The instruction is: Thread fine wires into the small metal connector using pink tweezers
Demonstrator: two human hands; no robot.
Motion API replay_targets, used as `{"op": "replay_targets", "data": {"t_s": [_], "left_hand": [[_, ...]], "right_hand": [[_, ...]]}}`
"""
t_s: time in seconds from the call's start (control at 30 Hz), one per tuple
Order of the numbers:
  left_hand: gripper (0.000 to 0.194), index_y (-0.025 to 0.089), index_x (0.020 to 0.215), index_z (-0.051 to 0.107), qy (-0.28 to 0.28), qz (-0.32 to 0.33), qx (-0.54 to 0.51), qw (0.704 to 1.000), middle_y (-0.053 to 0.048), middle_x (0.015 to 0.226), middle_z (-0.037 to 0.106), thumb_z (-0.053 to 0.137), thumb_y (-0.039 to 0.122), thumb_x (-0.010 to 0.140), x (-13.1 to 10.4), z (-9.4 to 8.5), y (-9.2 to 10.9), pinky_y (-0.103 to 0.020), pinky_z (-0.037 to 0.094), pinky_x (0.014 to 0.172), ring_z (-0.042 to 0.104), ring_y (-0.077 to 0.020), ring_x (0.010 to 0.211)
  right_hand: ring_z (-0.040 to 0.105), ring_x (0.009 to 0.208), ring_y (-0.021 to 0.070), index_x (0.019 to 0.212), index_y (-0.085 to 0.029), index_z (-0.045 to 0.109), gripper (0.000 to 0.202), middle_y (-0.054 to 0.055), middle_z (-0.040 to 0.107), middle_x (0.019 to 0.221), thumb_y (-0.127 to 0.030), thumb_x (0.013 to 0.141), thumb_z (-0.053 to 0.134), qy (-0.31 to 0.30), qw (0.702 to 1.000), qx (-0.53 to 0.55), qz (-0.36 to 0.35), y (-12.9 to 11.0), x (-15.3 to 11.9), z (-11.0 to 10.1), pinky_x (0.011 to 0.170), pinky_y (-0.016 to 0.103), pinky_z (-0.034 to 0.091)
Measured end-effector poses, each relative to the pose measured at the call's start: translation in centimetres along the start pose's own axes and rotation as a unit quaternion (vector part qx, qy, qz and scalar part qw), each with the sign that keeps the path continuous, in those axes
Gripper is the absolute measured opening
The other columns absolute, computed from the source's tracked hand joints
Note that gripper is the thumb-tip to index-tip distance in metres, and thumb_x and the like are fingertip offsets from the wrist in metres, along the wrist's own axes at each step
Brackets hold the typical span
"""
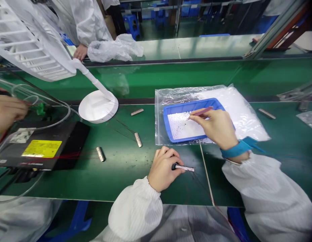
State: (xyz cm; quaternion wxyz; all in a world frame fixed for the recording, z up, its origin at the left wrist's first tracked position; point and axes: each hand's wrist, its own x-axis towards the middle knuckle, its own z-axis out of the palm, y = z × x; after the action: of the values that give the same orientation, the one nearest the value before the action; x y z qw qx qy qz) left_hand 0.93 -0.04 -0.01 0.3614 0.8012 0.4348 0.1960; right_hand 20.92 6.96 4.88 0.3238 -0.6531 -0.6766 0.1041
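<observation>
Low over the green bench, my left hand [164, 168] is closed around a short metallic strip [185, 167] with a black end and thin wires trailing from it. My right hand [216, 127], with a blue wrist strap [238, 148], pinches reddish tweezers [201, 112]. Their tips reach into a shallow blue tray [171, 136] of tiny white pieces [182, 126] with dark specks. Whether the tips grip a piece is too small to tell. Under the tray lies a clear zip bag [159, 114], partly filled with white material [243, 112].
Similar metallic strips [100, 154] lie around the bench, some wired. At left stand a white fan [98, 107] and a black box [45, 144] with a yellow label, near a co-worker's hand [8, 112]. Another person's hand [80, 52] rests by plastic wrap [113, 50] across the partition.
</observation>
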Motion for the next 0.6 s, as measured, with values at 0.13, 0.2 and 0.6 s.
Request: {"op": "replay_targets", "data": {"t_s": [0.13,0.2,0.6], "left_hand": [[0.015,0.023,0.079,0.068,0.002,0.000,0.000,1.000,0.002,0.091,0.062,0.080,0.022,0.069,0.00,0.07,-0.06,-0.035,0.035,0.082,0.049,-0.0191,0.094],[0.015,0.022,0.078,0.068,0.002,0.000,-0.003,1.000,0.002,0.090,0.062,0.080,0.022,0.069,-0.01,0.08,-0.06,-0.035,0.035,0.082,0.049,-0.0189,0.093],[0.016,0.022,0.078,0.067,0.004,-0.002,-0.004,1.000,0.002,0.091,0.062,0.080,0.021,0.069,0.01,0.06,-0.05,-0.036,0.035,0.082,0.049,-0.0193,0.093]], "right_hand": [[0.067,0.079,0.0220,0.081,-0.021,0.073,0.012,0.003,0.072,0.082,-0.032,0.081,0.067,-0.029,0.999,-0.018,0.006,0.52,1.07,1.09,0.072,0.032,0.051],[0.067,0.078,0.0220,0.082,-0.022,0.073,0.013,0.003,0.072,0.081,-0.033,0.081,0.066,-0.030,0.999,-0.022,0.000,0.58,1.12,1.20,0.071,0.032,0.051],[0.066,0.074,0.0217,0.083,-0.022,0.073,0.013,0.003,0.072,0.079,-0.033,0.081,0.066,-0.046,0.997,-0.066,0.000,0.32,1.31,1.26,0.062,0.030,0.045]]}}
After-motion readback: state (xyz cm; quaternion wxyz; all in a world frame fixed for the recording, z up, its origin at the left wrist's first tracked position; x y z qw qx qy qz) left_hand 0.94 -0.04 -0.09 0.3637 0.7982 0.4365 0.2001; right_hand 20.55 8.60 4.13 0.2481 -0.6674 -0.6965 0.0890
